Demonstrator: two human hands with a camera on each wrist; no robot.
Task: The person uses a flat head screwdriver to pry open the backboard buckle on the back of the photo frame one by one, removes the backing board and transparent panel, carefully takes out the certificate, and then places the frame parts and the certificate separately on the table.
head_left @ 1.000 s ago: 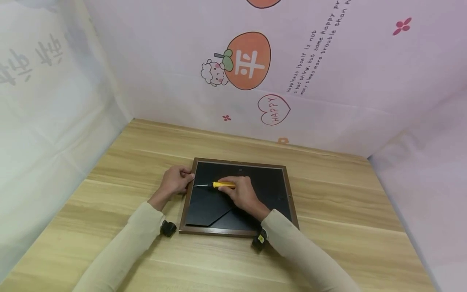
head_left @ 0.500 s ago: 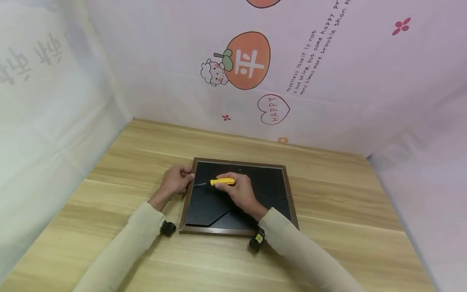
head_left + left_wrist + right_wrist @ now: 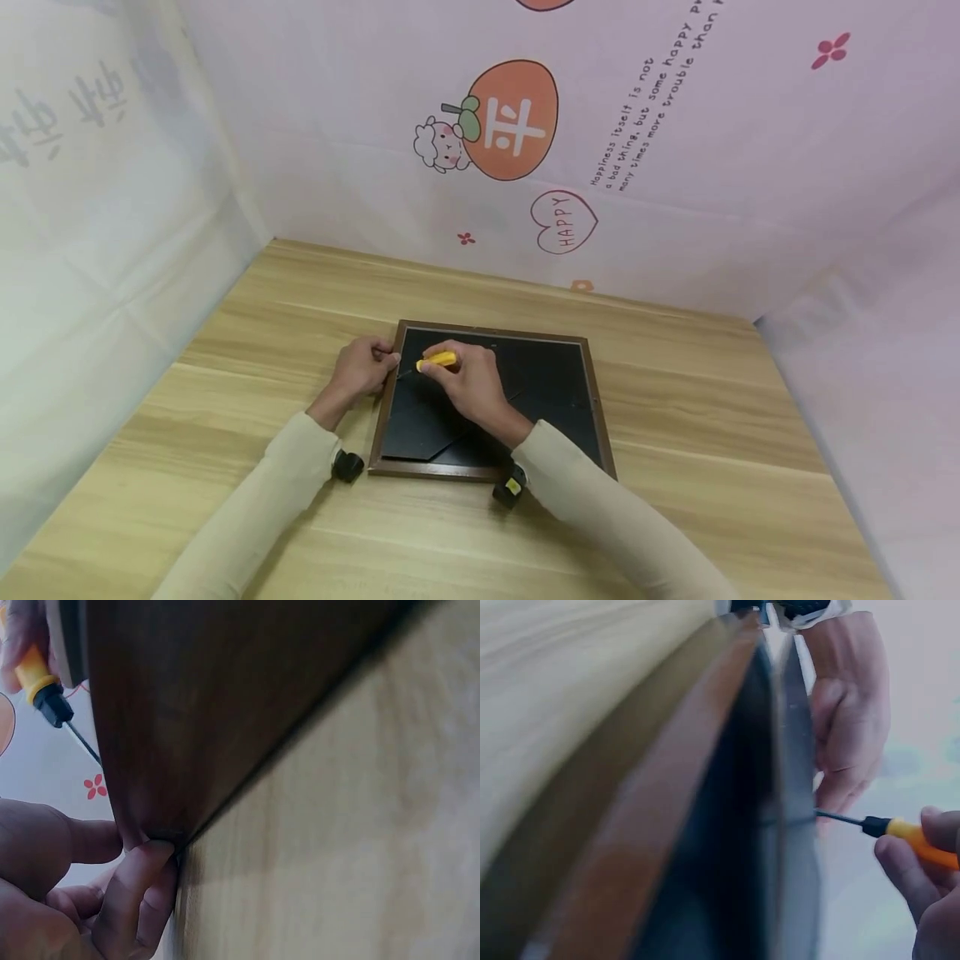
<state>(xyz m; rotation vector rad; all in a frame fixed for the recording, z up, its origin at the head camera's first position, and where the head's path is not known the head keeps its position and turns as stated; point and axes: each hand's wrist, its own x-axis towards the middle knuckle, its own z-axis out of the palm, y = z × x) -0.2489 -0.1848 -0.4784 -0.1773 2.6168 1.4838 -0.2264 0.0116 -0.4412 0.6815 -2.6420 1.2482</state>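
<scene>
A brown picture frame (image 3: pixel 442 472) lies face down on the wooden table, its black backing board (image 3: pixel 555 367) upward. A flat black flap (image 3: pixel 420 425) with a slanted edge rests over the backing. At the frame's left side, my left hand (image 3: pixel 362 367) grips the border between thumb and curled fingers. My right hand (image 3: pixel 480 387) holds a screwdriver (image 3: pixel 438 360) by its yellow handle, over the backing's upper left. In the right wrist view the thin shaft of the screwdriver (image 3: pixel 907 832) points toward the frame's left edge; the tip is at the inner border, close to the left thumb.
The wood-grain table (image 3: pixel 712 467) extends all round the frame. Pale printed cloth (image 3: pixel 360 167) hangs as a wall behind it, with more cloth at both sides. A small black camera (image 3: pixel 347 467) sits on the left wrist and another (image 3: pixel 510 486) on the right.
My right hand has moved left and slightly away, and the screwdriver now stands steeper, its handle nearer the frame's left edge. The left hand and the frame have stayed in place.
</scene>
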